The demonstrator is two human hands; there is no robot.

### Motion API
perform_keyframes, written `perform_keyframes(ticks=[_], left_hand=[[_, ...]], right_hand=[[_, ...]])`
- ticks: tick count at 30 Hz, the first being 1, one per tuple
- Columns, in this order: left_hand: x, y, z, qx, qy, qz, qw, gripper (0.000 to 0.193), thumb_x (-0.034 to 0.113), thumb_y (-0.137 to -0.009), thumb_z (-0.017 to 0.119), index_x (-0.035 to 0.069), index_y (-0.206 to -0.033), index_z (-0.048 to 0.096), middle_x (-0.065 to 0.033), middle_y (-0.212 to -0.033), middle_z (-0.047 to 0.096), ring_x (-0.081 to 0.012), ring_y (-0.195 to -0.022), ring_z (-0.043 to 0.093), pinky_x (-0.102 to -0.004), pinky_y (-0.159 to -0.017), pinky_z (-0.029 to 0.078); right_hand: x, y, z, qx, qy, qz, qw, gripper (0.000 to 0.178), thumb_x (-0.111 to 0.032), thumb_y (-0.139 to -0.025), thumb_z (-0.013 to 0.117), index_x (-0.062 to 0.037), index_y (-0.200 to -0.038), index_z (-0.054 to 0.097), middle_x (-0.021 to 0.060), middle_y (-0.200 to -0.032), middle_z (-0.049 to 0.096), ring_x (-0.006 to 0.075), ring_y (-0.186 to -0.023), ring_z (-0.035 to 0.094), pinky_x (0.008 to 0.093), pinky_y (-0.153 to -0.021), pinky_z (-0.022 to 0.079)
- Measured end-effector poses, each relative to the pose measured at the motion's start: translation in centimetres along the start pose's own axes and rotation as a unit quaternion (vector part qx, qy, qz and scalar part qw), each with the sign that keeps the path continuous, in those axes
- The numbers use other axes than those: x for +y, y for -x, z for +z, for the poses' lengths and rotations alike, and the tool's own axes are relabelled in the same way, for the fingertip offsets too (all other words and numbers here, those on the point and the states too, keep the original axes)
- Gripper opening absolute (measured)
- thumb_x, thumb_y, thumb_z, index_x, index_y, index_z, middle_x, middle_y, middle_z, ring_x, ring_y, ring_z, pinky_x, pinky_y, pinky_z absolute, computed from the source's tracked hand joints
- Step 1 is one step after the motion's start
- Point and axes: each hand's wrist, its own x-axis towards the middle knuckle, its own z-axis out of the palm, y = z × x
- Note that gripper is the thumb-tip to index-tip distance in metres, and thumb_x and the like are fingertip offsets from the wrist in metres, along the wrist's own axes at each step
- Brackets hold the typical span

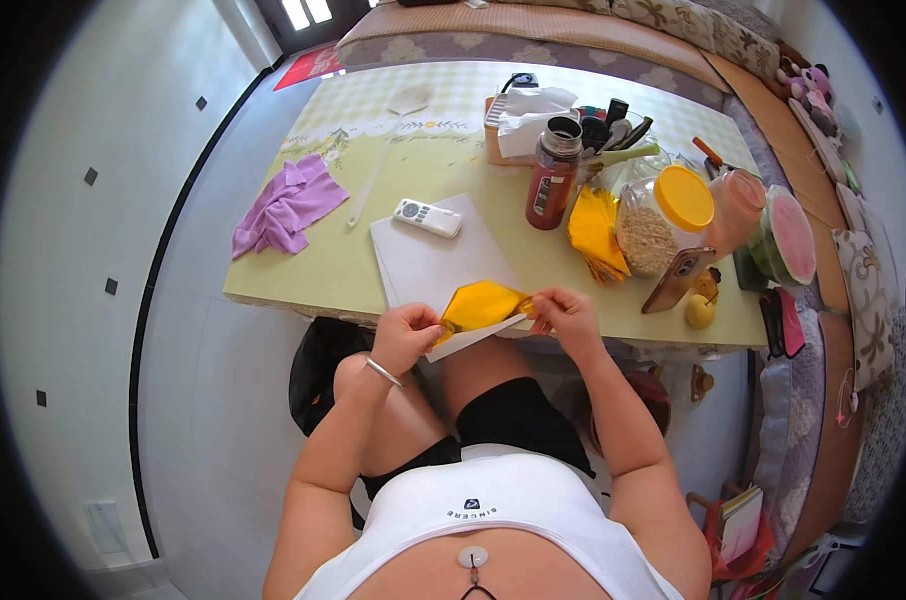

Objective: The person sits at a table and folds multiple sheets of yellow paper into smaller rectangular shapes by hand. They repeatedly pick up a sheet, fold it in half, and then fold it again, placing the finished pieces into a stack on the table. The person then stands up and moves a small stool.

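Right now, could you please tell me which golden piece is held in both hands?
The golden piece pinched at its ends by the left hand and right hand; the other golden pieces are bunched beside the red flask.

1. A dark red cylindrical metal bottle [553,180] stands upright.
2. Well left of the bottle: a crumpled purple cloth [291,207].
3. Left of the bottle, nearer: a white oblong remote control [428,217].
4. Right of the bottle: a clear round yellow-lidded jar [661,228].
5. Farther right: a cut, pink-fleshed watermelon [788,238].
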Motion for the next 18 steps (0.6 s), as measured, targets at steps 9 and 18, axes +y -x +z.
perform_keyframes(ticks=[9,18], left_hand=[[3.9,-4.7,12.5,-0.105,0.243,-0.17,0.949,0.01,0.011,-0.094,0.066,0.003,-0.099,0.062,-0.0077,-0.085,0.068,-0.0177,-0.07,0.072,-0.027,-0.063,0.059],[4.9,-11.6,22.1,-0.095,0.331,-0.173,0.923,0.011,0.012,-0.101,0.056,0.001,-0.104,0.057,-0.0113,-0.099,0.069,-0.0242,-0.091,0.074,-0.0316,-0.071,0.063]], right_hand=[[5.8,0.7,-5.2,0.3,0.039,-0.241,0.922,0.024,-0.022,-0.106,0.055,-0.0043,-0.091,0.06,0.0009,-0.069,0.058,0.0062,-0.059,0.05,0.0226,-0.054,0.041],[5.5,0.8,-5.3,0.298,0.024,-0.262,0.918,0.032,-0.025,-0.108,0.049,-0.0054,-0.083,0.055,0.0004,-0.067,0.055,0.007,-0.058,0.049,0.0235,-0.055,0.04]])
